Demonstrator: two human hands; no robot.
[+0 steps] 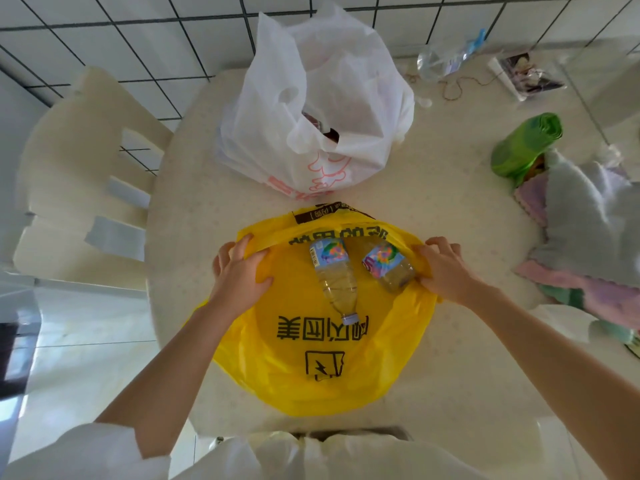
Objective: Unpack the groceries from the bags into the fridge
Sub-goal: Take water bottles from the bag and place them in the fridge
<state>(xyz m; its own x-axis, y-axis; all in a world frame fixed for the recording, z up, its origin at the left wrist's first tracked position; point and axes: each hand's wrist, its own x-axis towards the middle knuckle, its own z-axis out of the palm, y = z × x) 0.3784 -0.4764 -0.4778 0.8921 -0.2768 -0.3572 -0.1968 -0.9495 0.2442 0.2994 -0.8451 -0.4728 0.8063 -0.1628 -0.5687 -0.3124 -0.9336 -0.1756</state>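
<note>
A yellow plastic bag (311,368) with black print lies on the round cream table (433,209) right in front of me. Its mouth is pulled wide. My left hand (239,271) grips the bag's left rim and my right hand (446,268) grips the right rim. Inside lie two clear bottles of yellowish drink with colourful labels: one (334,275) in the middle with its cap pointing toward me, the other (388,266) partly tucked under the right rim. A white bag (318,109) with pink print stands behind, with dark items showing in its opening. No fridge is in view.
A cream plastic chair (79,174) stands at the table's left. A green roll of bags (523,143) and pastel cloths (588,237) lie at the right. A clear bottle (440,60), a string and a small packet (526,74) sit at the far edge by the tiled wall.
</note>
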